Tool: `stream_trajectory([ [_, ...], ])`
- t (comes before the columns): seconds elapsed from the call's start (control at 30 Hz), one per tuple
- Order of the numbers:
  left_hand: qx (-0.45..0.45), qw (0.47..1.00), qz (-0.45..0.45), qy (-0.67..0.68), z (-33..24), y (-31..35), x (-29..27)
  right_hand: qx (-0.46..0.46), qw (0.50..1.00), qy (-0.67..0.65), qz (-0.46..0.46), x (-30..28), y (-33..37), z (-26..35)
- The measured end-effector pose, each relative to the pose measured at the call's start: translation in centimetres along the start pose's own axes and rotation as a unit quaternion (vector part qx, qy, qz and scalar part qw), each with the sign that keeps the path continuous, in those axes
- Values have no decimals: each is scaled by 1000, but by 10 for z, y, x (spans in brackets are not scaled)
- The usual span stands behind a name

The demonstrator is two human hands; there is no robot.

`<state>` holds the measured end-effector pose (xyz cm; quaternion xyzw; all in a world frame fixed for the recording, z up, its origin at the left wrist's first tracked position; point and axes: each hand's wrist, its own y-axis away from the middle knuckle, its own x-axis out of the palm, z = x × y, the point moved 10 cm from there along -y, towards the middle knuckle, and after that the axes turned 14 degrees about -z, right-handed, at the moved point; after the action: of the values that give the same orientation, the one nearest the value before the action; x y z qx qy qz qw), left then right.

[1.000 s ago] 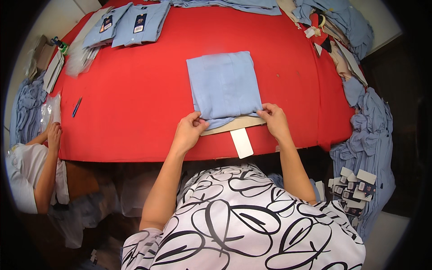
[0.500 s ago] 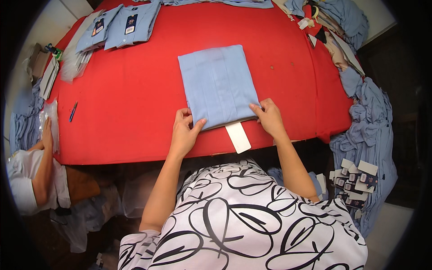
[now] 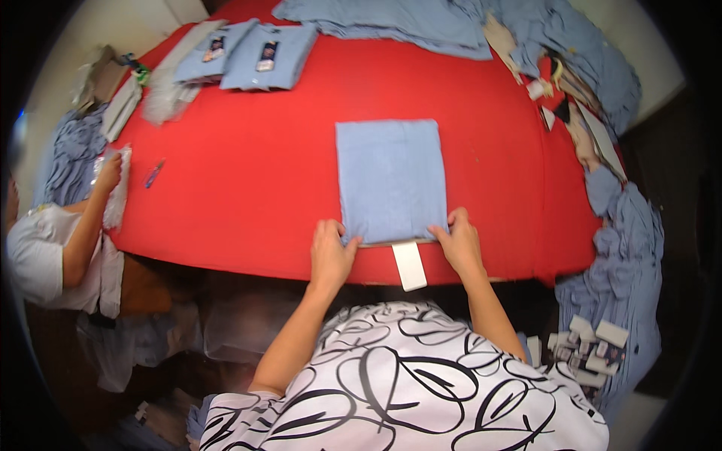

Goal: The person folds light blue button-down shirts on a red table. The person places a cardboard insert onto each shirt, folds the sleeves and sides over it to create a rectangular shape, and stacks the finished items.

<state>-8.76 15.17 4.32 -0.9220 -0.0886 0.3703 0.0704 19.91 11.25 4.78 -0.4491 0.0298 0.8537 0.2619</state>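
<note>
Red-covered worktop (image 3: 248,173) carries a folded light-blue shirt (image 3: 392,177), flat near its front edge. Left hand (image 3: 332,252) and right hand (image 3: 460,242) pinch its near corners; a white card (image 3: 409,267) juts out between them. Squaring the hem seems in hand, calling for an even grip next. Beige board, bare in the earliest frame, is now covered.

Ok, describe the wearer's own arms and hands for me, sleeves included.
The left hand and right hand are ungloved, and both forearms are bare. The left sleeve is short and wide, ending near the elbow; it is white with bold black looping lines, matching the rest of the shirt.
</note>
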Motion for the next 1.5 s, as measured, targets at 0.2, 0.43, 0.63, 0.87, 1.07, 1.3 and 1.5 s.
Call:
stream_trajectory([
  [0.2,-112,959,118,232,-37,-15,-42,127,932,-295,168,-49,-12,47],
  [0.43,-44,906,133,399,-122,-60,-164,-163,896,-354,215,-129,-73,181],
  [0.63,85,965,-148,198,-86,-176,-198,-100,852,-453,240,-9,-152,227],
  [0.87,123,938,-325,0,-47,-427,-221,17,783,-564,264,153,-292,351],
  [1.07,114,951,-272,-93,-15,-627,-114,20,907,-419,43,290,-474,329],
  [1.3,126,932,-248,-232,93,-661,-4,-109,978,-163,-67,325,-466,327],
  [1.5,128,944,-244,-180,96,-672,-17,87,899,-398,160,316,-400,337],
])
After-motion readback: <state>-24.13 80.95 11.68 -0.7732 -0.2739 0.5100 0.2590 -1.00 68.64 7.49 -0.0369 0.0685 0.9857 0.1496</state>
